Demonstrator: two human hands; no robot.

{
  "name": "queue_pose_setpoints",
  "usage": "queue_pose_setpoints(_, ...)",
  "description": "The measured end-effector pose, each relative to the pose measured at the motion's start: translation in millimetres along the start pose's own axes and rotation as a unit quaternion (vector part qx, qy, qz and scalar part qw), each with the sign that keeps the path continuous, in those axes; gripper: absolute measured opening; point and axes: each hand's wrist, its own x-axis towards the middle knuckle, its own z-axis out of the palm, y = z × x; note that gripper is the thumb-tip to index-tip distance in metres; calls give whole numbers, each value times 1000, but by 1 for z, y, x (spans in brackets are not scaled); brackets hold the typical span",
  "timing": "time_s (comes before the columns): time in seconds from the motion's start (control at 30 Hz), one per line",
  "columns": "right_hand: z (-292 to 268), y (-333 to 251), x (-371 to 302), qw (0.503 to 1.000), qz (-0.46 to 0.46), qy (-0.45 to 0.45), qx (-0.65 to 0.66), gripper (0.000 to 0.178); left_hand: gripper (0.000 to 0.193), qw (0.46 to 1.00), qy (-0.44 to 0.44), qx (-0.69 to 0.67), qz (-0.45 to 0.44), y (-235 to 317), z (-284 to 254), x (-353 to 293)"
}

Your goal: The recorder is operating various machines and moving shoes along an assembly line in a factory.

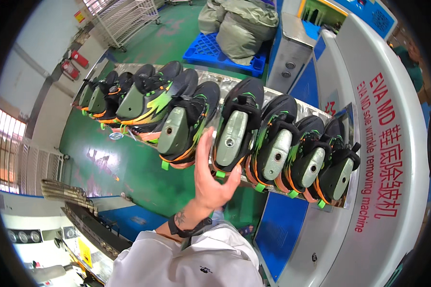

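Note:
A row of black sneakers with neon green and orange accents stands on a long metal tray (210, 76), each with a grey-green shoe last in its opening. My left hand (213, 186) wraps around the heel of a middle sneaker (244, 98), thumb on the right side and fingers along the left. In that sneaker sits a last (232, 136) with a round hole. Close to my fingertips on the left is another sneaker (208, 103); on the right, a third sneaker (280, 107) stands beside the held one. My right hand is out of view.
A white machine (340, 215) with red lettering rises at the right. Grey-green sacks (246, 31) lie on a blue pallet (198, 53) at the back. A wire rack (124, 21) and fire extinguishers (72, 69) are at the far left; equipment (76, 239) fills the lower left.

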Motion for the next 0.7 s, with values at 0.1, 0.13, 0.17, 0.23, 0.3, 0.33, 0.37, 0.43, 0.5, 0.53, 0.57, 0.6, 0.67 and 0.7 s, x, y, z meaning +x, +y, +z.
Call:
queue_pose_setpoints(0.1, 8, 2, -6, 1000, 12, -5, 2, 58, 80, 998, -40, 39, -37, -16, 5, 6)
queue_pose_setpoints(0.13, 11, 2, -8, 1000, 15, -5, 4, 58, 80, 999, -35, 23, -20, -21, 7, 7)
queue_pose_setpoints(0.17, 13, 2, -9, 1000, 18, -5, 5, 58, 81, 999, -32, -20, -20, -25, 9, 7)
queue_pose_setpoints(0.23, 17, 4, -10, 1000, 23, -7, 5, 58, 81, 1000, -17, -4, -3, -34, 12, 6)
queue_pose_setpoints(0.3, 20, 5, -11, 1000, 29, -8, 8, 58, 81, 999, -18, -31, -17, -41, 12, 5)
queue_pose_setpoints(0.33, 21, 6, -12, 999, 30, -6, 7, 58, 81, 1000, -29, -4, -5, -44, 12, 4)
queue_pose_setpoints(0.37, 22, 8, -12, 1000, 30, -6, 6, 58, 80, 1000, -30, -5, 4, -47, 12, 4)
queue_pose_setpoints(0.43, 22, 10, -12, 1000, 31, -5, 5, 58, 79, 999, -43, 30, 3, -51, 12, 1)
queue_pose_setpoints(0.5, 20, 12, -13, 999, 34, 0, 3, 58, 77, 998, -22, 62, 10, -54, 13, -2)
queue_pose_setpoints(0.53, 18, 12, -13, 999, 36, 3, 2, 58, 76, 997, -13, 81, 16, -55, 14, -4)
queue_pose_setpoints(0.57, 17, 12, -14, 999, 39, 6, 0, 58, 75, 996, -12, 87, 18, -57, 14, -5)
queue_pose_setpoints(0.6, 15, 12, -14, 999, 40, 10, 1, 58, 74, 997, -10, 72, -12, -58, 15, -7)
queue_pose_setpoints(0.67, 12, 13, -16, 999, 41, 16, -1, 58, 74, 997, -9, 77, -17, -61, 16, -9)
queue_pose_setpoints(0.7, 10, 13, -17, 999, 43, 20, -1, 58, 74, 997, -9, 80, -20, -61, 16, -9)
